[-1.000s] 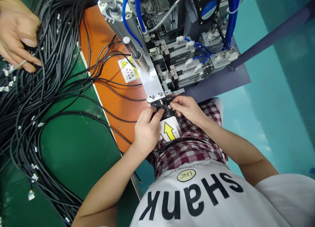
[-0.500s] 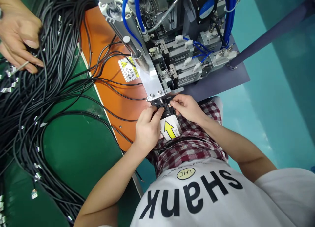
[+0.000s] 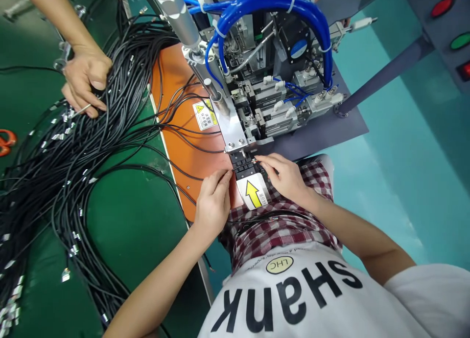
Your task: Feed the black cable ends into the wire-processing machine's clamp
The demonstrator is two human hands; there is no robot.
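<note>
My left hand (image 3: 213, 201) is closed in a pinch at the left side of a black slotted fixture (image 3: 244, 167), on a thin black cable that seems to run across it. On the other side, my right hand (image 3: 284, 177) pinches the cable's small, shiny end (image 3: 254, 161) between thumb and forefinger. The fingertips hide part of it, so its exact shape cannot be made out. A white plate with a yellow arrow (image 3: 253, 193) lies just in front of the fixture, between my wrists. Behind it stands the machine's metal plate (image 3: 232, 127).
Pneumatic cylinders (image 3: 275, 120) and blue hoses (image 3: 279, 0) rise behind the fixture. Black cables (image 3: 121, 103) are heaped on the green table (image 3: 132, 230) and trail over the orange board (image 3: 176, 167). Another person's hand (image 3: 86, 81) grips among them. Orange-handled scissors (image 3: 6, 141) lie far left.
My left hand has drawn back leftward from the top of the fixture to its side. My right hand stays near the fixture's right side, slightly lower. The view has shifted.
</note>
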